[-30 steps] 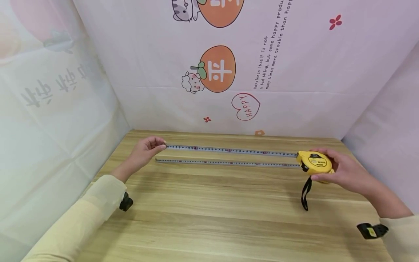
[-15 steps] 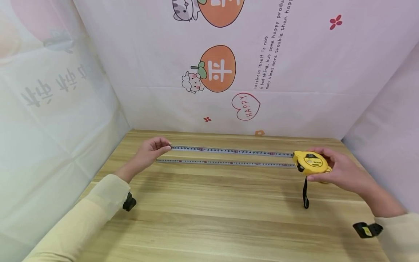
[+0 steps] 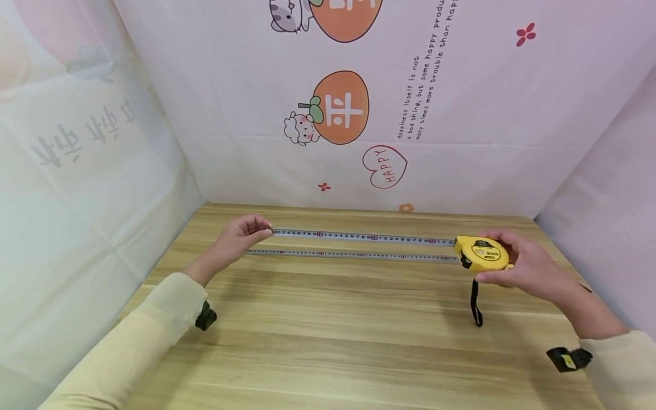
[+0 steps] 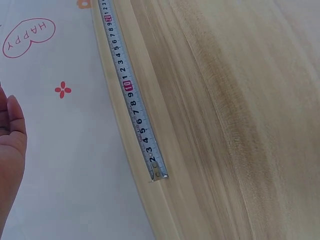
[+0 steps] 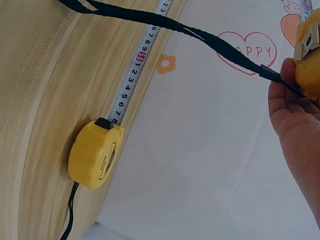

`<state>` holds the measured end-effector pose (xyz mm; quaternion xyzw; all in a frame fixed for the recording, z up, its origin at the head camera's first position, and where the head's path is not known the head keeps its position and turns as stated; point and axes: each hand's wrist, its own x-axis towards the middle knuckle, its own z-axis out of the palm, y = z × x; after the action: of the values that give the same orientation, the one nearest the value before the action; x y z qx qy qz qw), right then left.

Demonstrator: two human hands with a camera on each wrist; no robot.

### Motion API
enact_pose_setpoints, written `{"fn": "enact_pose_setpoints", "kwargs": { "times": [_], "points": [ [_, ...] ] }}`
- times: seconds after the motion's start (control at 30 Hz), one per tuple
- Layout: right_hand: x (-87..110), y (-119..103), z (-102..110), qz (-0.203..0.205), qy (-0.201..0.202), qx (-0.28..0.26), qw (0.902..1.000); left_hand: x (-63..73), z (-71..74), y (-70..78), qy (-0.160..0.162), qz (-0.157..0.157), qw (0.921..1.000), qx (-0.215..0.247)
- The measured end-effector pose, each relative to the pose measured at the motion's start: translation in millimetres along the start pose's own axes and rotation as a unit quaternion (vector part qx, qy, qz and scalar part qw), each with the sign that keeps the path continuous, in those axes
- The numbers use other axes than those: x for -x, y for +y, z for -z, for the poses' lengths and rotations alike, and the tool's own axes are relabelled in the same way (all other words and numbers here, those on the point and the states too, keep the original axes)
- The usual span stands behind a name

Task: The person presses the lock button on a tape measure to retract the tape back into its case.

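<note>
My right hand [image 3: 533,270] grips a yellow tape measure [image 3: 482,254], raised above the table; its black strap [image 3: 475,307] hangs down. From its case the blade [image 3: 353,237] stretches leftward through the air. The left hand [image 3: 230,245] pinches that blade's end between thumb and fingers. Beneath lies a second tape measure's blade [image 3: 333,255], flat on the wood; its end hook [image 4: 158,175] shows in the left wrist view. In the right wrist view, that second tape measure's yellow case [image 5: 95,155] rests on the table, mostly hidden behind the held one in the head view.
A wood-grain table [image 3: 328,341] spans the space below both hands. Printed white cloth [image 3: 230,114] stands behind it, with more cloth walls at left and right. Black wrist cameras [image 3: 569,360] sit at both cuffs.
Both hands have drawn slightly together, left hand rightward and right hand leftward. The held tape's exposed blade has become shorter. The blade lying on the table stays put.
</note>
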<state>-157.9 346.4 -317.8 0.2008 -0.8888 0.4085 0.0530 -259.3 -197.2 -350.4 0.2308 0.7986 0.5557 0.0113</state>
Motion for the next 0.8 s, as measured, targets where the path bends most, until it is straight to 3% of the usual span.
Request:
{"fn": "enact_pose_setpoints", "kwargs": {
  "times": [0.37, 0.8],
  "points": [
    [-2.5, -0.7, -2.2, 0.002, -0.007, 0.0, 1.0, -1.6, -4.8, -0.2, -0.016, 0.002, 0.9997, 0.016],
    [-3.6, -2.5, -5.4, -0.02, 0.009, 0.018, 0.9996, -1.3, -6.3, 1.9, -0.011, 0.014, 0.9997, 0.014]
  ]
}}
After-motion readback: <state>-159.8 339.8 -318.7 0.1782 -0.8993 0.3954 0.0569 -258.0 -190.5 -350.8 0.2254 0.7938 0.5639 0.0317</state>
